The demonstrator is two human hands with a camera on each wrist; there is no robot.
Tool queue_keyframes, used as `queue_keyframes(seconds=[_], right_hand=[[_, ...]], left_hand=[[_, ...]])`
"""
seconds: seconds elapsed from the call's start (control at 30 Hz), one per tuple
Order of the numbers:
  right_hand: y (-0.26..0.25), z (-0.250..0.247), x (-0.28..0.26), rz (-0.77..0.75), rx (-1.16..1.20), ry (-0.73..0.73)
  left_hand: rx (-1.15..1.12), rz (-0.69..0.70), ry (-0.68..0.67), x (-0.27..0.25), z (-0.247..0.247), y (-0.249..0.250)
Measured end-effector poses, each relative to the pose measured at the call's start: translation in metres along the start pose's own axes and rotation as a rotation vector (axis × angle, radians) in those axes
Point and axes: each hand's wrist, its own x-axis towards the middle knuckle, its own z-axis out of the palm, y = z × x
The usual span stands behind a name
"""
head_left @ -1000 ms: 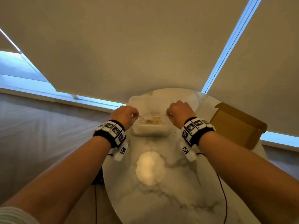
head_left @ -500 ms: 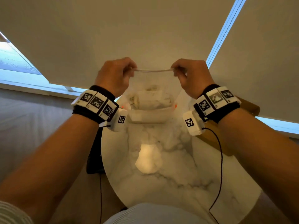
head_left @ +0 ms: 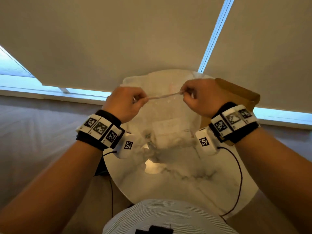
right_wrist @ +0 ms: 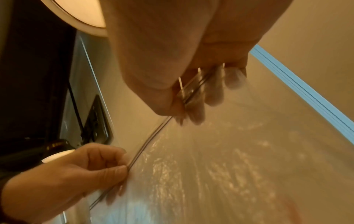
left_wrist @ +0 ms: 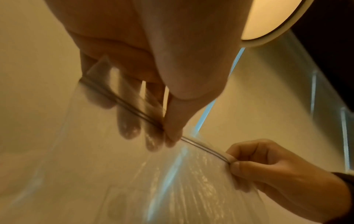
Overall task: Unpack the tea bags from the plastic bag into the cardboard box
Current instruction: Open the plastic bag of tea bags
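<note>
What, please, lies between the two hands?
The plastic bag's closed zip strip spans from left hand to right hand, clearest in the head view.

A round white marble-topped table (head_left: 194,179) stands at centre. Beige roller blinds (head_left: 118,39) hang from ten to two o'clock, blue daylight showing in the gap (head_left: 214,32) between them. A round ceiling lamp (left_wrist: 272,19) glows.

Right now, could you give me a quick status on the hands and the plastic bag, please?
Left hand and right hand each pinch the plastic bag by its zip strip, held up, unopened. Cardboard box waits behind right hand. Nothing in the way.
</note>
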Motion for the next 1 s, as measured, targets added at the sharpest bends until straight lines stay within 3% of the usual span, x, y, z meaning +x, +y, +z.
queue_keyframes(seconds=[0.17, 0.37, 0.53, 0.77, 0.93, 1.0], right_hand=[[0.002, 0.056, -0.003, 0.007, -0.061, -0.179], [0.002, 0.095, -0.02, -0.114, -0.147, -0.179], [0.023, 0.134, -0.064, -0.143, -0.182, -0.302], [0.043, 0.152, -0.089, -0.106, -0.157, -0.251], [0.042, 0.141, -0.108, -0.065, -0.097, -0.094], [0.037, 0.139, -0.114, 0.017, -0.013, -0.149]], left_hand=[[0.102, -0.152, -0.103, -0.021, 0.017, -0.029], [0.093, -0.182, -0.076, -0.059, 0.03, -0.047], [0.119, -0.241, -0.334, -0.097, 0.077, -0.039], [0.183, -0.051, -0.488, -0.079, 0.115, -0.01], [0.153, -0.147, -0.478, -0.065, 0.122, -0.012], [0.107, -0.199, -0.435, -0.059, 0.123, -0.016]])
